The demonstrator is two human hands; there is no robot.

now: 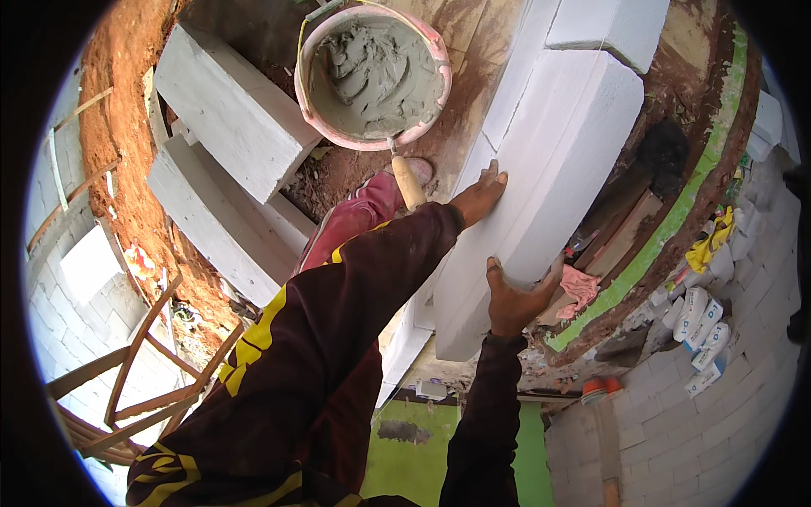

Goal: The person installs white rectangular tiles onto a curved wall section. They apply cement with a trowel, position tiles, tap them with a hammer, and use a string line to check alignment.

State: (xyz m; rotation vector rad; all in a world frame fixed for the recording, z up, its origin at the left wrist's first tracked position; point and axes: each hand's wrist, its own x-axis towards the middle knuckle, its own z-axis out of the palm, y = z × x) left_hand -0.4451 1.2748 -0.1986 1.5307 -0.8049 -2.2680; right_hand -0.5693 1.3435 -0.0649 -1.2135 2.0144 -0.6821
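A long white lightweight concrete block [549, 177] lies along the top of a block wall. My left hand [481, 200] presses against its left side, with the fingertips bent over the upper edge. Lower down, my right hand [517, 296] clasps its right edge near the close end, thumb on the upper face and fingers partly hidden along the side. Another white block [604, 29] adjoins its far end. Left of the wall stands a pinkish bucket [437, 63] of wet grey mortar [372, 76]. A trowel's wooden handle [408, 181] sticks out over its near rim, close to my left forearm.
Loose white blocks [232, 110] are piled on the left, beside bare orange earth [127, 160]. Right of the wall lie wooden boards [621, 228] and a pink cloth [578, 287]. Wooden framing [160, 372] stands lower left; white bags [703, 329] sit far below right.
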